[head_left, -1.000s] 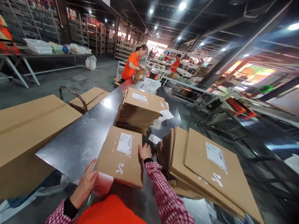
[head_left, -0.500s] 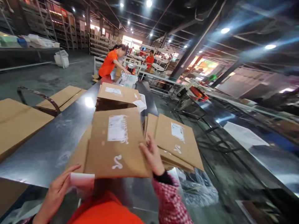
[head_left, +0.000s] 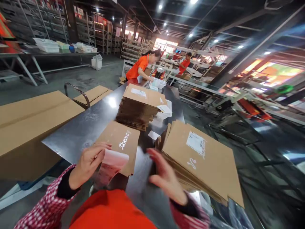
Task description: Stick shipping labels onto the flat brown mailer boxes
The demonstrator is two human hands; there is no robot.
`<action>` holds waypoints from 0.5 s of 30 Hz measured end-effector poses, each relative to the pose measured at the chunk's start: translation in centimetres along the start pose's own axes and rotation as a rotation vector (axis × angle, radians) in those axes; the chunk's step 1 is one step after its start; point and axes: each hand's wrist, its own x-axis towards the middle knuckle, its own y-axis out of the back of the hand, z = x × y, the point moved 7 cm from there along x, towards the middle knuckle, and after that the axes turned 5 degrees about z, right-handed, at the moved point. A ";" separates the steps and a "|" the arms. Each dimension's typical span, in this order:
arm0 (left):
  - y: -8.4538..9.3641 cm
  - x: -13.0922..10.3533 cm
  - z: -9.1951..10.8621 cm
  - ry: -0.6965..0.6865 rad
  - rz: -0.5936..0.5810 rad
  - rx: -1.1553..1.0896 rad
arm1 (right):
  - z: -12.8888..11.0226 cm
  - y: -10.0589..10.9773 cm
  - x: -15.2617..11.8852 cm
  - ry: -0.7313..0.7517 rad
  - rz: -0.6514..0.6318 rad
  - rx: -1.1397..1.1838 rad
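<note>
My left hand [head_left: 89, 162] pinches a curling strip of labels [head_left: 113, 162], white on one face and reddish on the other. Beneath the strip lies a flat brown cardboard mailer [head_left: 124, 143] printed with "beauty". My right hand [head_left: 164, 171] hovers over the metal table, fingers apart and holding nothing. Just right of that hand is a pile of flat mailers, the top labelled mailer [head_left: 200, 152] bearing a white shipping label [head_left: 196, 142]. Farther forward stands a taller stack of flat mailers [head_left: 135, 111], also labelled on top.
The metal table [head_left: 73, 130] runs forward to a co-worker in orange [head_left: 139, 66]. Large cartons [head_left: 40, 117] stand left of it. A white basket [head_left: 166, 109] sits behind the tall stack, and a small white paper [head_left: 153, 135] lies before it. Clear plastic [head_left: 235, 216] hangs at lower right.
The labelled mailer from the middle now lies on the right pile, and my right hand has let go of it. My left hand has risen with the label strip over the unlabelled mailer. The view has turned left.
</note>
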 end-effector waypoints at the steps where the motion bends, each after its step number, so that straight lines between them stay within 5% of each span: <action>1: 0.3 0.4 -0.1 0.019 0.020 0.021 | 0.1 -6.0 0.1 0.009 -0.219 0.082; 3: 1.1 1.0 -1.0 0.077 0.056 0.106 | 1.3 -14.2 0.4 -0.068 -0.408 0.250; 5: 2.7 1.1 -2.4 0.131 0.170 0.239 | 2.9 -17.6 1.3 -0.124 -0.336 0.334; 8: 3.7 -0.2 -4.0 0.152 0.247 0.327 | 4.2 -17.8 2.0 -0.104 -0.258 0.299; 12: -0.9 -3.4 -5.6 0.192 -0.153 0.130 | 4.4 -17.2 2.4 -0.059 -0.275 0.173; 15: -2.2 -5.0 -7.5 0.409 -0.077 -0.070 | 4.5 -17.3 2.7 -0.079 -0.228 0.119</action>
